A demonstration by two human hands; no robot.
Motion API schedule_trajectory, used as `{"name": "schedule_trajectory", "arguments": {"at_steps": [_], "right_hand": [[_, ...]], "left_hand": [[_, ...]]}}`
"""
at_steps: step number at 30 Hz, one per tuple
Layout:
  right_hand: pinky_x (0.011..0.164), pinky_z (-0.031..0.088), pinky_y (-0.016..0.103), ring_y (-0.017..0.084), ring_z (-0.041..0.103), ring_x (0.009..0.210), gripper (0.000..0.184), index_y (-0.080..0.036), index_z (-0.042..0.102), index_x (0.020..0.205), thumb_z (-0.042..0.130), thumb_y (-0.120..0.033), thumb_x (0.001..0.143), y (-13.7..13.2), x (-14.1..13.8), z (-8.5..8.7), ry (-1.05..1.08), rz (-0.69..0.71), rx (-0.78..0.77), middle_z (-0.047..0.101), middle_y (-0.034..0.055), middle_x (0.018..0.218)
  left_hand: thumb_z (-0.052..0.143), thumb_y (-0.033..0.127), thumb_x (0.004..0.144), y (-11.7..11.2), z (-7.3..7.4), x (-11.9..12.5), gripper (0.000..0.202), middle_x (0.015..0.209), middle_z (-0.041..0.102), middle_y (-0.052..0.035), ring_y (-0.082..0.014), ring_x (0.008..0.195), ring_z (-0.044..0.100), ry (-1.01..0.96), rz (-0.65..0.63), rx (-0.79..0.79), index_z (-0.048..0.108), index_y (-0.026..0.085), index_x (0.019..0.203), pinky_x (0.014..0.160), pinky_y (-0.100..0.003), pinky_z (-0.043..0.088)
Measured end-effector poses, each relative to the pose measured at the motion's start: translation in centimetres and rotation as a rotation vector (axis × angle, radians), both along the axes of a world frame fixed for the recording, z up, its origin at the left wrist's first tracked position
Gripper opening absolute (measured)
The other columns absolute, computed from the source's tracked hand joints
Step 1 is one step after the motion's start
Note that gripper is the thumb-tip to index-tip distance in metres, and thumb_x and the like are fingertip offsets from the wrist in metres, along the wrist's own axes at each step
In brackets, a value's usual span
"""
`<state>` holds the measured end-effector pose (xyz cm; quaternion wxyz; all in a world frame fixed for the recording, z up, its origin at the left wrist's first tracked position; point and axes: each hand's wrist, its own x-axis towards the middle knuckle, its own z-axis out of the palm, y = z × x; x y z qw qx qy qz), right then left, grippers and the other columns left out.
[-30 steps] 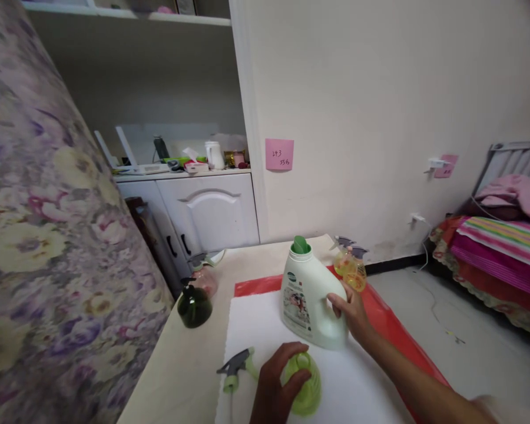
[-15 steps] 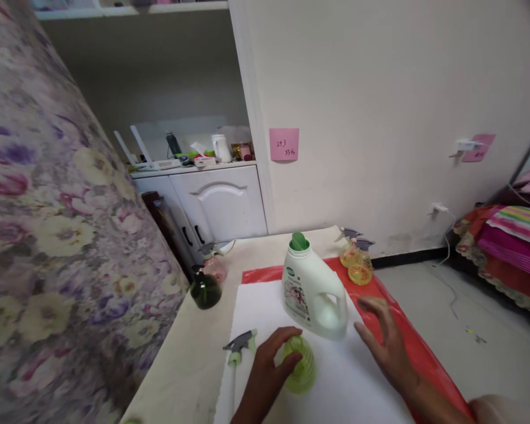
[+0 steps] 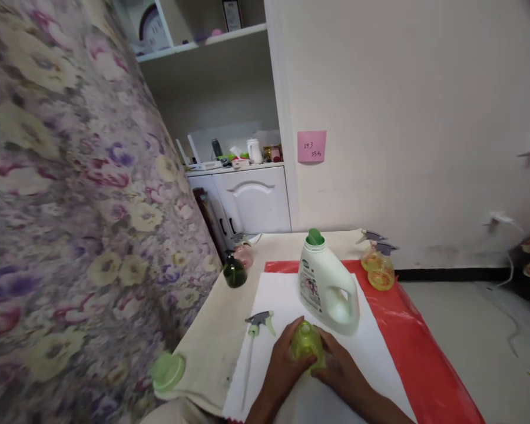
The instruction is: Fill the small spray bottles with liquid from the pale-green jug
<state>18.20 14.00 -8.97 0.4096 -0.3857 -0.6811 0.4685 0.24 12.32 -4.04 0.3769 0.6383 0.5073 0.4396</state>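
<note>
Between both my hands is a yellow-green spray bottle body (image 3: 307, 340), its open neck showing at the top. My left hand (image 3: 287, 359) wraps its left side, and my right hand (image 3: 338, 365) closes round its right side. A large pale detergent jug (image 3: 329, 288) with a green spout stands uncapped just beyond them. To the left, a grey and green spray trigger (image 3: 260, 318) with a long dip tube lies on the white sheet (image 3: 276, 294). A light green cap (image 3: 168, 371) sits at the table's left edge.
Yellow spray bottles (image 3: 381, 274) stand at the back right on the red sheet (image 3: 406, 330). A dark green bottle (image 3: 234, 271) and a pink spray bottle (image 3: 244, 254) stand at the back left. A floral curtain (image 3: 92, 235) hangs along the left side.
My right hand has come in from the right and closed on the bottle, joining my left hand. The camera view has swung left, bringing the green cap into sight.
</note>
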Motion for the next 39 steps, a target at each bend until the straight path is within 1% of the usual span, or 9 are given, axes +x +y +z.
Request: {"name": "schedule_trajectory", "arguments": {"at_steps": [6, 11, 16, 24, 26, 28, 31, 34, 39], "right_hand": [[0.112, 0.034, 0.046, 0.028, 0.046, 0.131, 0.069, -0.026, 0.042, 0.136, 0.07, -0.024, 0.072, -1.6, 1.5, 1.4, 0.042, 0.037, 0.015, 0.052, 0.0083, 0.141], [0.111, 0.035, 0.045, 0.028, 0.048, 0.13, 0.069, -0.026, 0.042, 0.135, 0.07, -0.023, 0.072, -3.2, 2.7, 1.7, 0.023, 0.045, 0.009, 0.053, 0.0084, 0.139], [0.109, 0.037, 0.046, 0.03, 0.049, 0.128, 0.074, -0.024, 0.044, 0.135, 0.071, -0.024, 0.066, -3.6, 2.6, 1.1, 0.019, 0.023, 0.024, 0.055, 0.0091, 0.137], [0.112, 0.033, 0.047, 0.03, 0.043, 0.133, 0.094, -0.023, 0.03, 0.141, 0.069, -0.014, 0.056, -3.2, 1.4, -0.7, -0.024, 0.003, -0.017, 0.046, 0.0115, 0.145], [0.113, 0.032, 0.047, 0.03, 0.042, 0.134, 0.092, -0.021, 0.029, 0.14, 0.07, -0.016, 0.058, -3.2, 1.3, -0.6, -0.014, 0.021, -0.011, 0.045, 0.0134, 0.145], [0.114, 0.03, 0.047, 0.03, 0.041, 0.135, 0.091, -0.018, 0.03, 0.138, 0.072, -0.019, 0.058, -3.2, 1.3, -0.4, -0.025, 0.029, -0.008, 0.043, 0.0159, 0.146], [0.115, 0.028, 0.047, 0.031, 0.039, 0.135, 0.09, -0.016, 0.031, 0.138, 0.072, -0.018, 0.058, -3.3, 1.4, 0.2, -0.05, 0.022, -0.036, 0.043, 0.017, 0.146], [0.115, 0.027, 0.048, 0.031, 0.039, 0.135, 0.09, -0.019, 0.033, 0.138, 0.072, -0.014, 0.057, -3.4, 1.6, 0.2, -0.05, 0.018, -0.05, 0.044, 0.0146, 0.146], [0.114, 0.028, 0.048, 0.032, 0.04, 0.135, 0.092, -0.021, 0.034, 0.139, 0.072, -0.013, 0.056, -3.2, 1.7, -0.2, -0.03, 0.029, -0.028, 0.045, 0.0124, 0.146]], "left_hand": [[0.079, 0.025, 0.065, -1.6, 1.3, 1.7, 0.071, 0.136, 0.058, -0.0062, -0.0278, 0.127, 0.05, -0.045, 0.03, 0.014, 0.055, 0.024, 0.131, 0.111, -0.039, 0.036], [0.08, 0.023, 0.063, -3.1, 0.9, 3.1, 0.071, 0.132, 0.062, -0.0068, -0.0287, 0.124, 0.053, -0.118, 0.033, 0.011, 0.056, 0.022, 0.13, 0.108, -0.038, 0.039], [0.081, 0.023, 0.063, -3.9, -0.2, 3.7, 0.071, 0.133, 0.061, -0.0079, -0.0284, 0.125, 0.052, -0.118, 0.056, -0.011, 0.056, 0.021, 0.129, 0.109, -0.038, 0.039], [0.081, 0.023, 0.059, -4.5, -0.5, 3.4, 0.086, 0.144, 0.051, -0.0105, -0.031, 0.134, 0.043, -0.089, 0.045, -0.081, 0.047, 0.02, 0.138, 0.114, -0.043, 0.031], [0.081, 0.023, 0.059, -4.8, -0.2, 2.8, 0.087, 0.145, 0.049, -0.0118, -0.0306, 0.134, 0.043, -0.081, 0.029, -0.099, 0.045, 0.021, 0.138, 0.113, -0.043, 0.032], [0.075, 0.029, 0.069, -5.0, 0.4, 1.7, 0.071, 0.14, 0.055, -0.0129, -0.0281, 0.127, 0.051, -0.066, 0.051, -0.082, 0.049, 0.02, 0.135, 0.108, -0.041, 0.038], [0.052, 0.039, 0.087, -4.6, 1.5, -1.1, 0.039, 0.115, 0.07, -0.0106, -0.0226, 0.104, 0.066, 0.047, 0.271, -0.012, 0.059, 0.019, 0.119, 0.094, -0.036, 0.049], [0.042, 0.043, 0.089, -3.1, 2.4, -4.6, 0.038, 0.1, 0.071, -0.0088, -0.0219, 0.092, 0.067, 0.193, 0.5, 0.011, 0.059, 0.017, 0.11, 0.084, -0.034, 0.051], [0.045, 0.036, 0.083, 0.5, 2.2, -8.0, 0.026, 0.089, 0.07, -0.009, -0.0248, 0.088, 0.064, 0.439, 0.627, -0.058, 0.062, 0.017, 0.09, 0.081, -0.035, 0.046]]}}
